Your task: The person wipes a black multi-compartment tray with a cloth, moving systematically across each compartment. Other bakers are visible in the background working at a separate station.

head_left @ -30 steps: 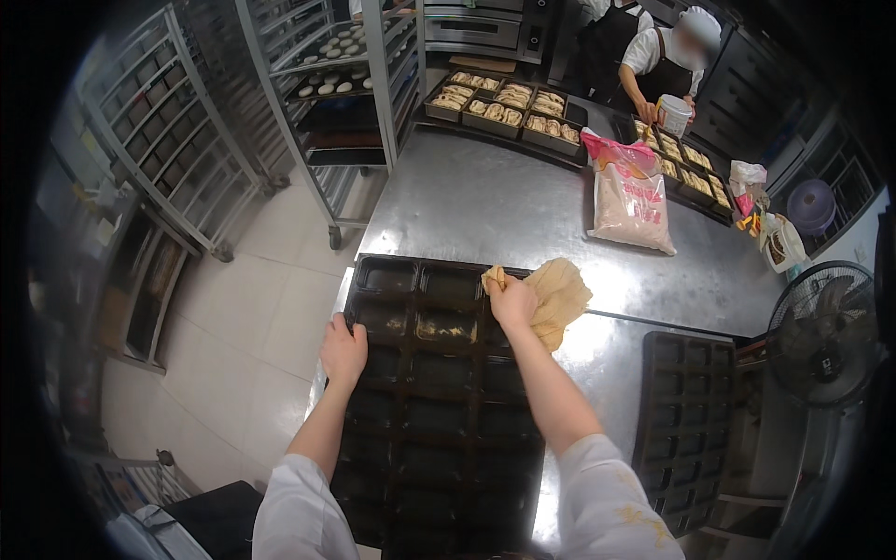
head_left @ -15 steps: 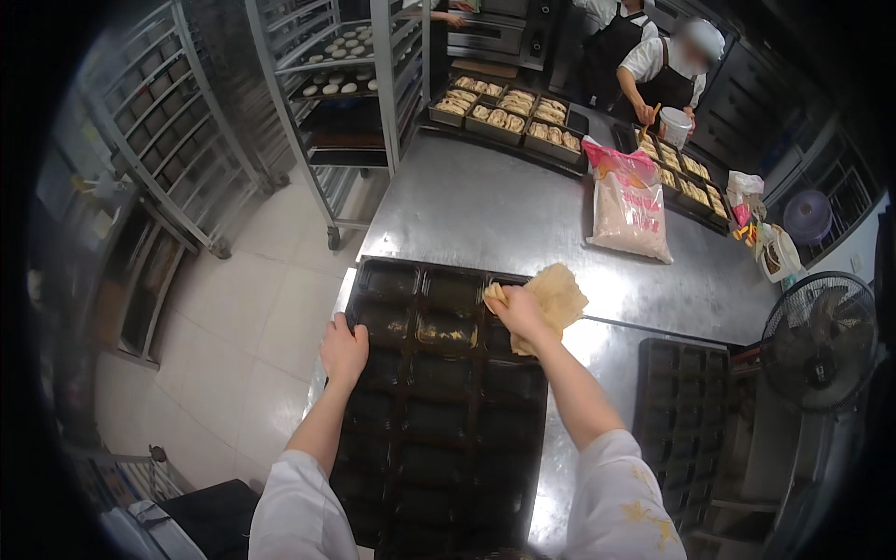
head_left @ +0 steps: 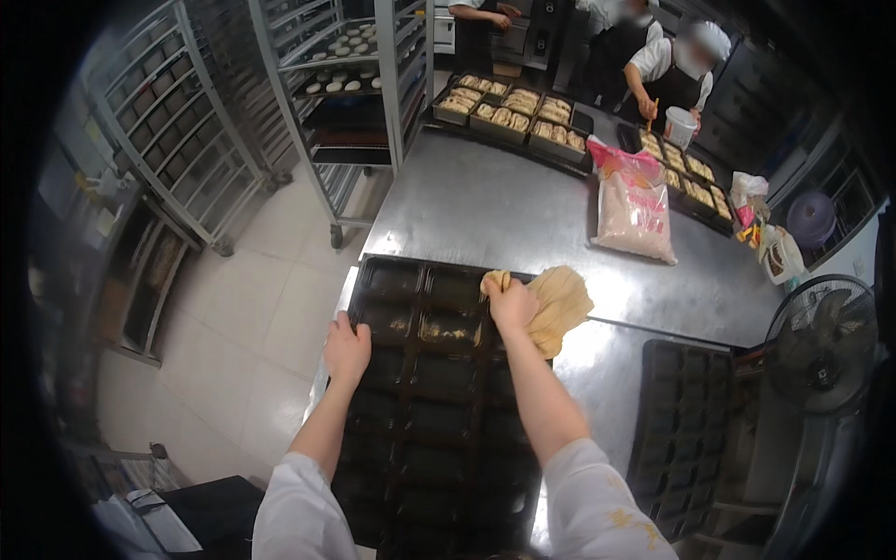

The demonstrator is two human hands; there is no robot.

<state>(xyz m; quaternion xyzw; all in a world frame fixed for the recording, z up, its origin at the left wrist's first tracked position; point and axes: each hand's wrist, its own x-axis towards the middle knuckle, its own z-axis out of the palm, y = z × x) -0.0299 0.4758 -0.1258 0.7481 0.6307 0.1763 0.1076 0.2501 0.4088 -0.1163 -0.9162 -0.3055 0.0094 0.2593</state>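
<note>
The dark baking tray (head_left: 436, 373), which has rows of rectangular hollows, lies on the metal counter (head_left: 495, 201), directly in front of the person. The left hand (head_left: 347, 349) is closed around the left edge of this tray, near its far corner. The right hand (head_left: 511, 305) is gripping a tan cloth (head_left: 562, 310) at the far right part of the tray; one bunched end shows beyond the fingers, and the loose part hangs out to the right, over the tray's edge. In one hollow between the two hands there are some pale yellowish remains (head_left: 455, 332). To the right is a second dark tray (head_left: 683, 411), apart from the first. Farther away, a pink and whitish bag (head_left: 633, 210) stands near filled loaf pans (head_left: 509, 119), and a co-worker (head_left: 674, 79) holds a white tub (head_left: 680, 127).
</note>
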